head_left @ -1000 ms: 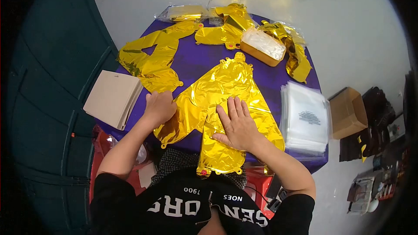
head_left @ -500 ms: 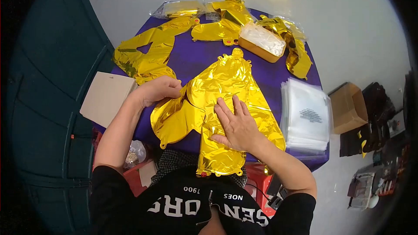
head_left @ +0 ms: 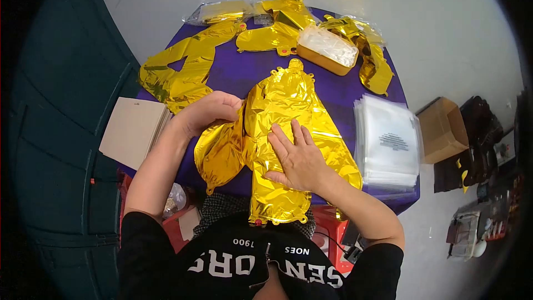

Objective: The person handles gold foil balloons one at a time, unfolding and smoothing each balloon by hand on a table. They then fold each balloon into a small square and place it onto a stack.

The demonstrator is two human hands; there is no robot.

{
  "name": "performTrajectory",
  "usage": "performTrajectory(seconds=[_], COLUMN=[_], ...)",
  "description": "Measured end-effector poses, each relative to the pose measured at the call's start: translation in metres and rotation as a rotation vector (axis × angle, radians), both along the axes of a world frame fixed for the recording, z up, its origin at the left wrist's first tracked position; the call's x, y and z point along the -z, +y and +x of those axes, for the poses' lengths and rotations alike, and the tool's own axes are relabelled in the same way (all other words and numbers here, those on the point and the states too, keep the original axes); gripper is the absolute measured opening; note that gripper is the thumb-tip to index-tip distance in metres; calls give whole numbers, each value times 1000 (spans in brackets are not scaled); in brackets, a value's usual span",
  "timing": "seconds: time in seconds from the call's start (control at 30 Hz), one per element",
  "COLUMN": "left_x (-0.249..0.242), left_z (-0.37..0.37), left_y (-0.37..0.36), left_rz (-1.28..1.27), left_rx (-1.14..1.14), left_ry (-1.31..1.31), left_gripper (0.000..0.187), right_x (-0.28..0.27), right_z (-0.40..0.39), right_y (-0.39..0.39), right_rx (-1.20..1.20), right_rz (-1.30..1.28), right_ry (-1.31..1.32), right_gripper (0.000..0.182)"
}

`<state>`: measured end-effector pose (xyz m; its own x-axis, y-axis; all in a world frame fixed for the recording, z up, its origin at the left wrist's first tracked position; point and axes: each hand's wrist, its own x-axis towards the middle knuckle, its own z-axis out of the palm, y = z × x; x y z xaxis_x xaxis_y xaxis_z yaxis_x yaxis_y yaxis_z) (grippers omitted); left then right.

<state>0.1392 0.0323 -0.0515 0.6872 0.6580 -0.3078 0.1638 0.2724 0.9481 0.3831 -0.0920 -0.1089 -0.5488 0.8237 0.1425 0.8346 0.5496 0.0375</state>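
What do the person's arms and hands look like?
Two bare hands, left hand and right hand, no gloves; no watch or bracelet shows. Both forearms are uncovered. Loose black sleeves, left sleeve and right sleeve, end around the elbows and look plain. They belong to a black top with white lettering and a front zip.

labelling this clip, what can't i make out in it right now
All in the head view:
Left hand: the hand itself hides how its fingertips meet the gold foil.
Right hand: covers the foil beneath it.
Small print on the plastic bags: too tiny to read.
Black shirt: cut off by the bottom edge.
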Motion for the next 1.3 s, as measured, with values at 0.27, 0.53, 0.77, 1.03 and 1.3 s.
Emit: performTrajectory(seconds=[0.27,0.53,0.77,1.03,1.3], left_x=[-12,60,70,76,77], left_z=[41,61,68,83,84], left_y=[-16,16,4,-1,-4], left_rz=[476,1043,1197,1364,1419], left_rx=[268,-41,166,263,225], left_ry=[15,23,230,623,608], left_gripper=[22,23,63,69,74], right_x=[-4,-6,6,29,-1], right_z=[-2,8,15,19,16], right_y=[0,1,-3,3,2], right_rx=[20,-87,-73,-106,-129], right_rz=[-81,-82,-207,103,-53], right_ry=[-50,172,590,-325,-252], right_gripper=[85,77,86,62,63])
